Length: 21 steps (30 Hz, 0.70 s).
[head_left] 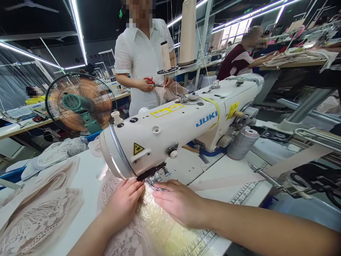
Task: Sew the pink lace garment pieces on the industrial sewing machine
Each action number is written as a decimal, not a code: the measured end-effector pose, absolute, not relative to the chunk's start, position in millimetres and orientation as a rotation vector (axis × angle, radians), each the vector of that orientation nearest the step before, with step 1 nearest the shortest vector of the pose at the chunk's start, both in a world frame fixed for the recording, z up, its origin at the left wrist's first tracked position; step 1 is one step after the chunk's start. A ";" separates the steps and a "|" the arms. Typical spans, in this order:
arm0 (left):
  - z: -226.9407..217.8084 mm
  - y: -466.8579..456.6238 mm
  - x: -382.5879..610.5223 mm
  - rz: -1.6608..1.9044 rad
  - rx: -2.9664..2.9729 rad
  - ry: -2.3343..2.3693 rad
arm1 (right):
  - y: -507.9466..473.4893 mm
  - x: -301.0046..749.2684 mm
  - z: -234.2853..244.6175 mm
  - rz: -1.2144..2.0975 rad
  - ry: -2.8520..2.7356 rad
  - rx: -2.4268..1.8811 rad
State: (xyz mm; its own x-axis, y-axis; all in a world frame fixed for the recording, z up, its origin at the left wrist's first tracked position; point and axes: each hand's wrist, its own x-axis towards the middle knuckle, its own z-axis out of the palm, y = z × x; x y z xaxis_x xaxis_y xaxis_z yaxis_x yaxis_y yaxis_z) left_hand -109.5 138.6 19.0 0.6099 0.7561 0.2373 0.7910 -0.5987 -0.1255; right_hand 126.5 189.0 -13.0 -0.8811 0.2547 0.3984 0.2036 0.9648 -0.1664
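Near the worktop's (89, 185) front edge, lace (126, 236) lay under the machine (165, 131), apparently part-sewn; left hand (126, 199) spread flat, right hand's (182, 203) grip indeterminable.

Left hand (124, 199) and right hand (181, 202) were bare, fingers (134, 187) and wrists (207, 212) too. Left forearm (93, 233) was bare down to bottom edge of view; right forearm (255, 220), showing at greater length, was bare toward right edge.

A sewing workshop, no doubt about it: a JUKI sewing machine (170, 131) is set on the tabletop (89, 188), thread cones (187, 33) are mounted above, lace pieces (49, 209) are piled alongside, more machines (38, 107) are lined up behind, all lit by strip lights (79, 32).
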 end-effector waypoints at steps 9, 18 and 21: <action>29.4 139.2 -108.3 -0.258 -2.473 -1.287 | 189.0 127.5 -18.1 0.134 -2.645 -0.307; 45.6 104.9 -80.7 -0.067 -2.936 -1.750 | 183.2 135.2 -7.8 0.239 -2.405 -0.204; 47.5 111.8 -87.9 -0.492 -3.046 -2.092 | 169.0 139.9 2.9 0.424 -2.417 -0.248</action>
State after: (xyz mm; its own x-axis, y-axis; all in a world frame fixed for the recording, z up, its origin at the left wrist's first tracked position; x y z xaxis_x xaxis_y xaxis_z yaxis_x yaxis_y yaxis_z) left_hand -87.9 111.8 47.5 0.3910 0.9134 -0.1131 0.7675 -0.2557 0.5879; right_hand 139.9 169.0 2.9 -0.7626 0.2831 0.5816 0.0682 0.9293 -0.3630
